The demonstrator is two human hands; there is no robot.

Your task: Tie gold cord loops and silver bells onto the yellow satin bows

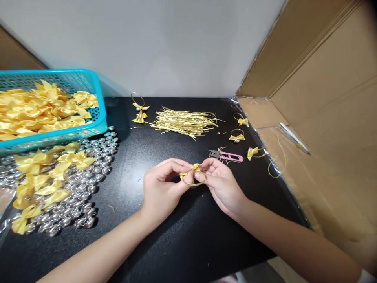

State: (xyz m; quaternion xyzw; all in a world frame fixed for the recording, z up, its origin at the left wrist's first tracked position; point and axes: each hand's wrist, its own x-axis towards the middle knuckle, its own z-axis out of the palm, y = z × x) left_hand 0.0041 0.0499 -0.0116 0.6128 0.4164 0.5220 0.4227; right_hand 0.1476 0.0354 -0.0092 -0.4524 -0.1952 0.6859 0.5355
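Both hands meet over the black table, pinching one yellow ribbon bow (195, 167) with a loop of gold cord (193, 184) hanging on the near side. My left hand (165, 182) is closed on the bow's left part, thumb and fingertips together. From the other side, my right hand (222, 182) pinches the bow and the cord loop between thumb and fingers. Fingertips partly hide the bow's knot. Just beyond my right hand lie pink thread snips (231, 156) among short cord scraps. Farther back is a pile of cut gold cords (185, 122).
At left, a turquoise basket (101, 104) holds many yellow bows. In front of it spread silver bells or beads (85, 196) with loose bows (35, 161) on top. Finished-looking looped bows (237, 137) lie at right and back. Tweezers (294, 137) rest on cardboard at right.
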